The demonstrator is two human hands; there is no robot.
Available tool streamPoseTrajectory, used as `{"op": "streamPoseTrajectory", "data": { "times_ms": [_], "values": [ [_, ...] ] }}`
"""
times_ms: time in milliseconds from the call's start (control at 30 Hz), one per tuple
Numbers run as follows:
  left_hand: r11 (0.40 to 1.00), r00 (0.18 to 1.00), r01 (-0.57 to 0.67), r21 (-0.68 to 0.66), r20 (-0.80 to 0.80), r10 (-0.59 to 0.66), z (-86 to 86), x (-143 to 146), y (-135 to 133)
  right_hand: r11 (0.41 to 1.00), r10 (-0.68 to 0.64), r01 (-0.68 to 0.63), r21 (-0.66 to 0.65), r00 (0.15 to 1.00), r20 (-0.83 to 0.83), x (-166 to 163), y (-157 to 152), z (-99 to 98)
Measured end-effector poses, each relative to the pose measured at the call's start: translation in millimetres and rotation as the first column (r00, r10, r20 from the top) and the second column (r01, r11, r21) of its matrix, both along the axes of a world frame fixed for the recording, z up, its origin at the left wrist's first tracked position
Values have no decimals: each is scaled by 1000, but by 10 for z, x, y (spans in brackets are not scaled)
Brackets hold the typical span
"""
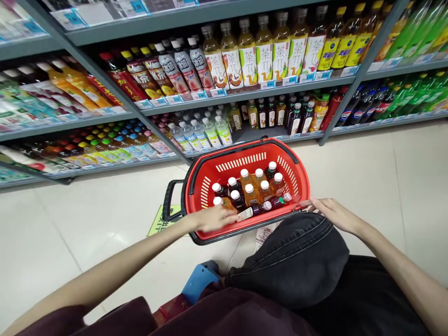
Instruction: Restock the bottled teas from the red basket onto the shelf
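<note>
A red shopping basket (241, 156) with black trim stands on the floor in front of my knee. Inside it, several white-capped bottles (249, 196) of dark and amber drink stand upright. My left hand (215, 218) reaches over the near left rim, its fingers closed at the lower end of a dark juice bottle (257, 210) with a pale label, which lies on its side. Next to that lies another dark bottle (278, 201) with a pale cap and a green neck band. My right hand (329, 210) grips the basket's near right rim, its fingertips partly hidden.
Grey shelves (245, 95) full of drink bottles run behind the basket. Several small juice bottles (271, 114) stand on the bottom shelf. A black basket handle (170, 200) juts out left above a yellow-green floor sign (156, 224). My bent knee (294, 261) is close to the basket.
</note>
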State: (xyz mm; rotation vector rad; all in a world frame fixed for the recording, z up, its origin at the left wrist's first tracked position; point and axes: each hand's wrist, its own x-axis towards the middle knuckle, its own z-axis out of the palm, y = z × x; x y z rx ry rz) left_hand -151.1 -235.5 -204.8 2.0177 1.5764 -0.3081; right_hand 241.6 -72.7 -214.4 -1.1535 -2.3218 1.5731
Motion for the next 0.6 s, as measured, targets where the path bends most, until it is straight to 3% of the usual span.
{"op": "streamPoseTrajectory", "data": {
  "times_ms": [33,133,233,433,600],
  "values": [
    [999,999,-40,-21,-10,40,-54,-115,84,1000,3,-3,7,1000,7,-2,-2,6],
    [984,947,-170,46,-269,177,-303,-419,271,1000,5,-6,27,1000,16,-10,-8,6],
    [981,916,-196,7,-356,185,-570,-599,351,999,-1,1,41,1000,9,-14,-12,-4],
    [987,921,-160,-15,-362,144,-913,-600,415,998,3,-4,56,1000,18,-10,-14,13],
    [978,883,-206,12,-428,191,-1014,-558,474,999,-18,19,46,999,-30,-38,-37,30]
  ]
}}
